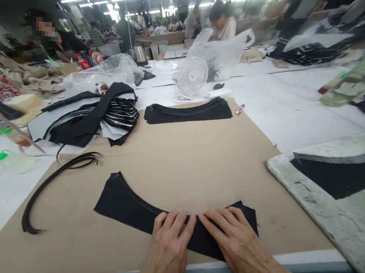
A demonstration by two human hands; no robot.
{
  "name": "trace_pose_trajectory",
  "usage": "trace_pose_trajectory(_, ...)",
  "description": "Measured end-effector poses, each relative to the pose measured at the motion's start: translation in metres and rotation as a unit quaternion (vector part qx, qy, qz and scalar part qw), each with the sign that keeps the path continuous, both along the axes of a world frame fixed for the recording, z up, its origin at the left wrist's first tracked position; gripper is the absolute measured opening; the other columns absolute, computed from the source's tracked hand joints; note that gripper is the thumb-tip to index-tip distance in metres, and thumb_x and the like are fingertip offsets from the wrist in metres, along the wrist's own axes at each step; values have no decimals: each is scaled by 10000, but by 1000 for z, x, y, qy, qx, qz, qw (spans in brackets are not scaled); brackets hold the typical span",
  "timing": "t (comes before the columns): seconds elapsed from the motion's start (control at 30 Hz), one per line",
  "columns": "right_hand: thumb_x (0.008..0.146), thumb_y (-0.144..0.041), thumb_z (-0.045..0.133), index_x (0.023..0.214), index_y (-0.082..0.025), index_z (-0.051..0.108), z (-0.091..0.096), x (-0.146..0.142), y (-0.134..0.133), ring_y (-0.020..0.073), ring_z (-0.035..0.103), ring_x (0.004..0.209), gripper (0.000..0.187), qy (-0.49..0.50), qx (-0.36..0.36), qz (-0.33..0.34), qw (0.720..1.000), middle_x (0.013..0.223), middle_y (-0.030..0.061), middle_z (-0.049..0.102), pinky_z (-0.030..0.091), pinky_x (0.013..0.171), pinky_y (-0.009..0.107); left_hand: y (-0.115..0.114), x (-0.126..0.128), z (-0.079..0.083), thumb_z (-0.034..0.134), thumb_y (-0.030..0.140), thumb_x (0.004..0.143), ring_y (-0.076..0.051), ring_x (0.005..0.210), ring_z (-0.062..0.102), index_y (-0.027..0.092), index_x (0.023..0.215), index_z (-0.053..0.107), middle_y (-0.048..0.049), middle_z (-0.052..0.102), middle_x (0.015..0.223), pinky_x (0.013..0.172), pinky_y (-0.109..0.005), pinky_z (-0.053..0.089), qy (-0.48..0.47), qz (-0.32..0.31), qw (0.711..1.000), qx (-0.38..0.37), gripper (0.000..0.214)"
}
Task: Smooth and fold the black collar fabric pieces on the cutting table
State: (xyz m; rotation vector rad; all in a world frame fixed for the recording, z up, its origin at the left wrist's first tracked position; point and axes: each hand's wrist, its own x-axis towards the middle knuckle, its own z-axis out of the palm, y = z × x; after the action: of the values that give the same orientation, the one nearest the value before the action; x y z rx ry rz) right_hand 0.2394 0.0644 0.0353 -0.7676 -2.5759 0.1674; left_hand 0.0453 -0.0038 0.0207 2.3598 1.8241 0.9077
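A curved black fabric piece (125,205) lies flat on the brown paper sheet (184,157) near the table's front edge. My left hand (168,242) presses flat on the middle of this piece, fingers stretched out. My right hand (234,238) lies flat beside it on the right half of the same piece, fingers extended, fingertips nearly meeting those of the left. Neither hand grips anything.
A stack of similar black curved pieces (188,111) sits at the far end of the paper. A thin black strip (48,182) curls at left. Black and striped fabric (91,116), a small white fan (191,77), plastic bags and a marble slab (327,194) surround it. People work behind.
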Motion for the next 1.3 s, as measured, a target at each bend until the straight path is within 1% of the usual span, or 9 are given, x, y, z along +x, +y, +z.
trace_pose_trajectory(0.23,867,-52,441,1203,-171,586,-1,7,-1,187,551,930,385,-7,-16,2,1000,1081,62,656,327,893,383,3,-13,12,419,61,888,-158,944,581,251,1097,646,-8,681,1002,866,-331,323,-37,8,998,-53,362)
trace_pose_trajectory(0.4,888,-93,494,1142,-207,595,5,-1,-1,179,544,905,296,-7,-67,-22,997,1013,38,652,317,872,378,7,-10,16,562,150,869,-174,948,572,292,1143,609,-1,653,990,857,-352,345,-47,38,991,-122,312)
trace_pose_trajectory(0.57,852,-198,637,1033,-234,591,14,-16,2,191,525,895,191,-8,-143,-36,989,960,5,631,300,837,378,19,0,27,620,86,762,-214,918,554,270,952,642,1,634,903,841,-402,337,-72,88,968,-225,265)
trace_pose_trajectory(0.67,835,-202,657,961,-237,588,18,-22,6,196,514,887,147,-38,-187,-32,981,920,-7,609,301,818,376,23,0,33,646,94,721,-226,935,535,246,831,631,0,609,896,835,-408,334,-84,84,955,-271,188)
trace_pose_trajectory(0.83,800,-178,681,823,-217,573,20,-27,10,200,500,882,118,-69,-195,-30,978,905,-6,584,304,791,369,19,-3,38,608,57,707,-211,893,526,211,747,570,5,602,843,827,-398,328,-88,83,953,-277,163)
trace_pose_trajectory(1.0,814,-143,661,791,-208,569,29,-27,11,175,516,847,114,-74,-238,-15,968,841,-22,592,307,772,343,16,-4,43,590,58,748,-195,877,549,245,804,613,32,638,816,868,-422,303,-74,65,953,-288,196)
trace_pose_trajectory(1.13,889,-164,596,818,-221,577,37,-27,12,166,539,827,93,-81,-273,7,959,828,-36,622,304,777,345,18,-6,50,609,75,778,-190,889,564,241,719,631,41,646,800,866,-422,298,-77,54,942,-323,178)
trace_pose_trajectory(1.23,955,-187,494,862,-240,598,37,-30,12,170,551,830,149,-94,-255,29,962,852,-29,640,305,773,353,18,-6,53,631,65,771,-184,882,564,235,718,633,44,645,789,886,-432,294,-99,49,940,-322,178)
trace_pose_trajectory(1.3,960,-173,467,848,-239,595,34,-31,10,173,554,822,182,-99,-244,46,964,845,-25,640,308,766,357,16,-5,55,641,61,765,-178,875,562,227,703,628,46,643,777,907,-441,291,-114,52,943,-310,178)
